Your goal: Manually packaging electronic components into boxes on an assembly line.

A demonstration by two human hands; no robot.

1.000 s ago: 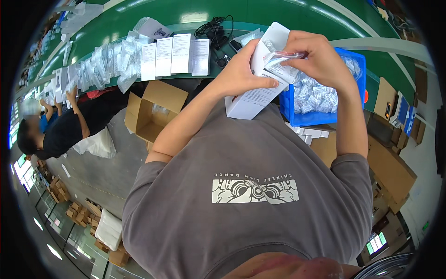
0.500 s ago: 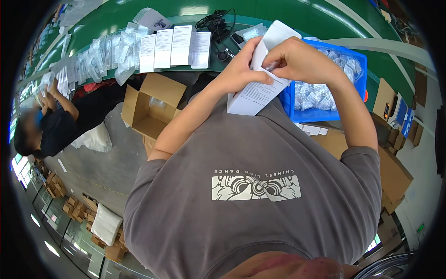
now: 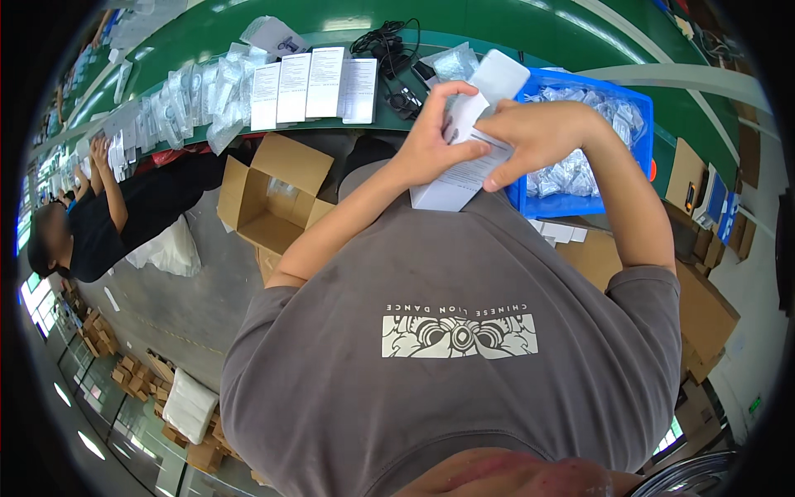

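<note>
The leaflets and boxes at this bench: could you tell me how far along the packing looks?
Done: nothing finished shows. In hand: the left hand holds a white box while the right hand presses a leaflet against it. Left: four leaflets lie in a row on the green table, and the blue bin holds many clear bags.

Long green-topped work table (image 3: 580, 37) curving across the upper field, with pale reflections of overhead lights on its surface. Below the table, grey concrete floor (image 3: 178, 311). On the floor just beside the table's near edge, an open brown cardboard box (image 3: 269, 195); further brown cardboard cartons (image 3: 704, 311) stacked toward the table's right end. Bright windows (image 3: 37, 298) lie far left of the table.
</note>
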